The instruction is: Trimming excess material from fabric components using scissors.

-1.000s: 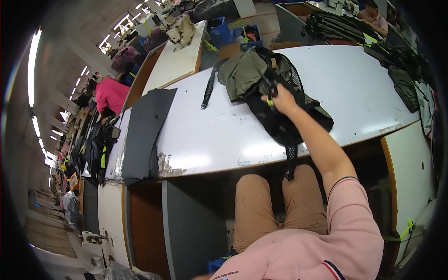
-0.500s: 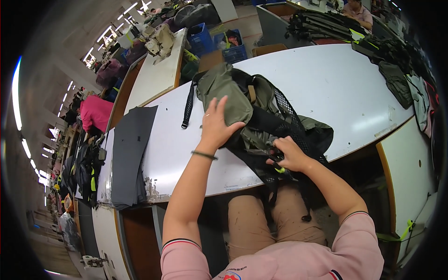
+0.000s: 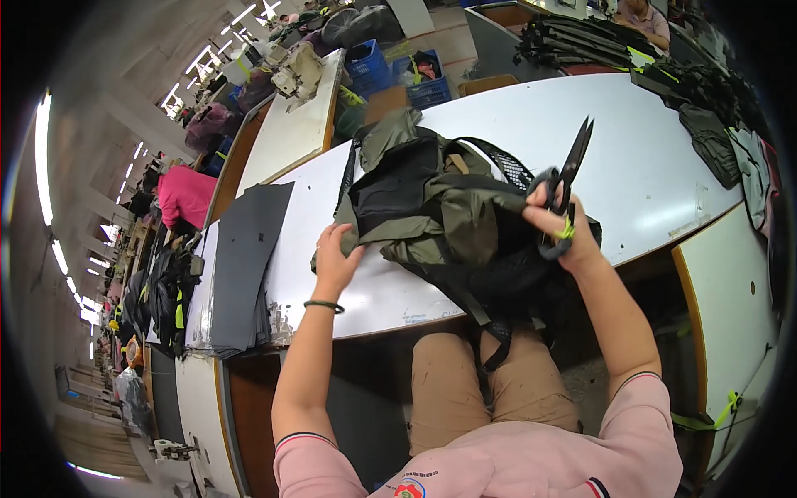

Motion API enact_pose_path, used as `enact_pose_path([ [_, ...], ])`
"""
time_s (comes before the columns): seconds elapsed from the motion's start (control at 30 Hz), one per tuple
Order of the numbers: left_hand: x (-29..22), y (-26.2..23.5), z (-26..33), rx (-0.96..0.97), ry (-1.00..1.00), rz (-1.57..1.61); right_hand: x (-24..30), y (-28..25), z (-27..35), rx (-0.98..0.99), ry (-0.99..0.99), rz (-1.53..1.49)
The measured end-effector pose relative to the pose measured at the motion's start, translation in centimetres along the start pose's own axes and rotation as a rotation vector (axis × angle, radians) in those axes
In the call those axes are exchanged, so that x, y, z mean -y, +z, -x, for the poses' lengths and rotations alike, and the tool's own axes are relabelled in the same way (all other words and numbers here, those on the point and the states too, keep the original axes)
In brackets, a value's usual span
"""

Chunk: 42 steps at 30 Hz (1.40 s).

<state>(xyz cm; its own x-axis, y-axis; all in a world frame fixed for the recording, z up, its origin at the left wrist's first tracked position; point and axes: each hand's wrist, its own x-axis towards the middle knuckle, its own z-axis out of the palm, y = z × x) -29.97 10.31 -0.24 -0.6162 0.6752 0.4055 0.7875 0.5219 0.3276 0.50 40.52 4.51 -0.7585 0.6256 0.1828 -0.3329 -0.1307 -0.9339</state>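
An olive-green and black backpack [image 3: 469, 228] lies spread out before me, its black inner side [image 3: 398, 183] partly showing and mesh straps around it. My left hand [image 3: 336, 259] is at its left edge, closed on a fold of olive fabric between thumb and fingers. On the other side, my right hand [image 3: 571, 228] grips black scissors [image 3: 574, 158], blades pointing up and away from me. The same hand's thumb and finger also touch the backpack's olive edge, apparently pinching it. Black straps [image 3: 500, 344] hang over the table's front edge above my lap.
The backpack rests on a white table [image 3: 382, 303]. Dark grey flat panels [image 3: 249, 257] are stacked at left. Dark fabric pieces [image 3: 706, 141] pile up at the far right. Blue crates [image 3: 427, 87] and a sewing machine [image 3: 296, 70] stand beyond. A person in pink [image 3: 184, 197] is farther left.
The backpack has been opened out, baring its black inside. My left hand moved down and left to its edge; my right hand rose with the scissors, whose blades now show clearly.
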Motion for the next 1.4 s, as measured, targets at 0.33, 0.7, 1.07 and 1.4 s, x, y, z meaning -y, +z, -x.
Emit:
enact_pose_path([
  [0.33,-15.2,4.4,1.0,0.293,-0.706,1.591,9.2,6.7,-3.1,0.071,-0.367,-0.104],
  [0.7,-9.4,-0.4,-13.2,-0.484,-0.175,1.288,30.0,-9.0,-3.1,0.132,-0.733,-0.402],
  [1.07,-12.8,-3.5,-2.3,-0.084,0.027,-0.175,15.2,-1.2,2.8,0.388,-0.411,-0.483],
  [1.4,-21.8,-4.6,6.0,-0.207,0.496,0.788,14.2,6.6,7.6,0.621,-0.234,-0.725],
])
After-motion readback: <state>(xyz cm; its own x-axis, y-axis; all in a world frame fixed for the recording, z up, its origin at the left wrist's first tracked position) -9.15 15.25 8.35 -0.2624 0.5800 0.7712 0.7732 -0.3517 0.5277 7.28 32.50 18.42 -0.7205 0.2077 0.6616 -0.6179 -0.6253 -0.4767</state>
